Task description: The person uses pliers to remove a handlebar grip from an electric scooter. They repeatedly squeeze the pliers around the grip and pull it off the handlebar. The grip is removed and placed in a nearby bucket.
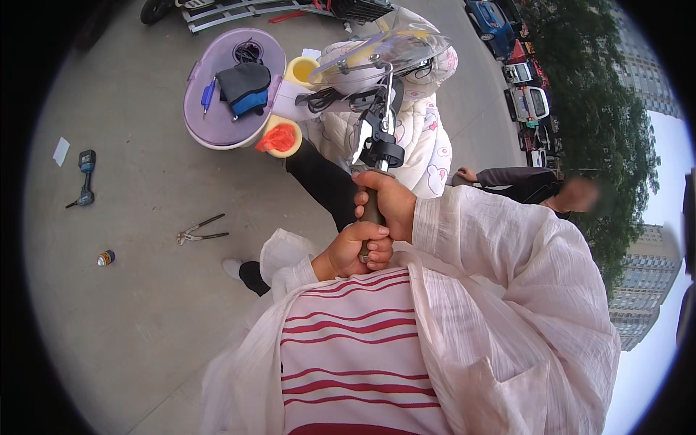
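Both my hands are closed around a dark handlebar grip of a scooter, my right hand higher on it and my left hand lower, at its end. Beyond the grip are a black control housing with a metal stem, a clear windshield and a white quilted cover with cartoon prints. At the upper left of the scooter sits a lilac basket, holding a grey and blue pouch and a blue pen, beside two yellow cup holders, one with red plastic in it.
A cordless tool, pliers, a small can and a paper lie on the concrete ground. Another person stands at the right, a hand near the scooter. Parked cars line the background.
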`<state>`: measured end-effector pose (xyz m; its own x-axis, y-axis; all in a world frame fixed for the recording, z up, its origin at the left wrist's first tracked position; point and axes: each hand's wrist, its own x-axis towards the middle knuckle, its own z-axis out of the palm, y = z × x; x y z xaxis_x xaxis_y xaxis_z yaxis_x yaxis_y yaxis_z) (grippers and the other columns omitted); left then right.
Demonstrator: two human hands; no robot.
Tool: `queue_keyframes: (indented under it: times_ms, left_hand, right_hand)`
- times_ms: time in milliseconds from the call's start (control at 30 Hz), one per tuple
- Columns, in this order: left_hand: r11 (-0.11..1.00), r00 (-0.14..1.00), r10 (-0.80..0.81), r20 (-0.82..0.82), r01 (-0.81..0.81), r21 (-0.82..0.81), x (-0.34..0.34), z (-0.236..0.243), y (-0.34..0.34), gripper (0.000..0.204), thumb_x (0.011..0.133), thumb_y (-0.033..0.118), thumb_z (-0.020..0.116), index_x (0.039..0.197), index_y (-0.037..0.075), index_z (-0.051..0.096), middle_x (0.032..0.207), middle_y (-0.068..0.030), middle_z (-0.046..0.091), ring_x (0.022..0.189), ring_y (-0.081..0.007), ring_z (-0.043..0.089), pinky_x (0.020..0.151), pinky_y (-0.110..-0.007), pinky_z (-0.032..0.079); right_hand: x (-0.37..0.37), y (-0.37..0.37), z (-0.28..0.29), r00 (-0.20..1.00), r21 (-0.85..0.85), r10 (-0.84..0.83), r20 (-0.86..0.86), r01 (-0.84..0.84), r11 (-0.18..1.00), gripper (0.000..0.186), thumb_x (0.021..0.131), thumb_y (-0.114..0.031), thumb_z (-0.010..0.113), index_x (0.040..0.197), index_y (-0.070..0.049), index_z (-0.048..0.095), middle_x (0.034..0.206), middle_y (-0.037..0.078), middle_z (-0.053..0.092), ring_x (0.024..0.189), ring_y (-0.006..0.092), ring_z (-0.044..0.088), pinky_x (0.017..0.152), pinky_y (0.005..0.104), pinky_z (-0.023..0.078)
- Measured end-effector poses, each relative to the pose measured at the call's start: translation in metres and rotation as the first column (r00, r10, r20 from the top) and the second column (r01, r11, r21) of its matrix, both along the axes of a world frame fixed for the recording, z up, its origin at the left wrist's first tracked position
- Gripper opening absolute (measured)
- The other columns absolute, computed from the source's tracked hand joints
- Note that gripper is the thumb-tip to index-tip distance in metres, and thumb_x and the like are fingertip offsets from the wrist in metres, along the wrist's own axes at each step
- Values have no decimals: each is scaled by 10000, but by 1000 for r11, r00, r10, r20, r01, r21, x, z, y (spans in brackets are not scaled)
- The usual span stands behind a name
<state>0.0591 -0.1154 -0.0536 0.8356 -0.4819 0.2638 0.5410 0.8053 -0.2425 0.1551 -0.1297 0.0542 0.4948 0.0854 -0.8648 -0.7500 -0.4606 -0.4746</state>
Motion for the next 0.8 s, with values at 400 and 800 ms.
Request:
queue_keyframes:
  times_ms: [400, 800]
  left_hand:
    - [977, 982, -90, -169, 120, 178, 0, 17, 18, 187, 897, 213, 551, 755, 137, 456, 587, 35, 423, 512, -89, 410, 445, -244, 319]
    - [549, 843, 156, -515, 360, 755, -4, 68, 22, 199, 863, 190, 539, 697, 122, 453, 599, 7, 438, 506, -112, 413, 447, -270, 300]
  right_hand:
    - [5, -12, -4, 984, 226, -17, -179, 58, 972, 222, 880, -206, 631, 802, -136, 436, 638, -9, 480, 588, 135, 484, 542, 274, 435]
    - [4, -47, -48, 944, 787, 128, -303, 173, 592, 182, 899, -204, 660, 870, -113, 505, 666, 2, 482, 642, 147, 495, 590, 274, 451]
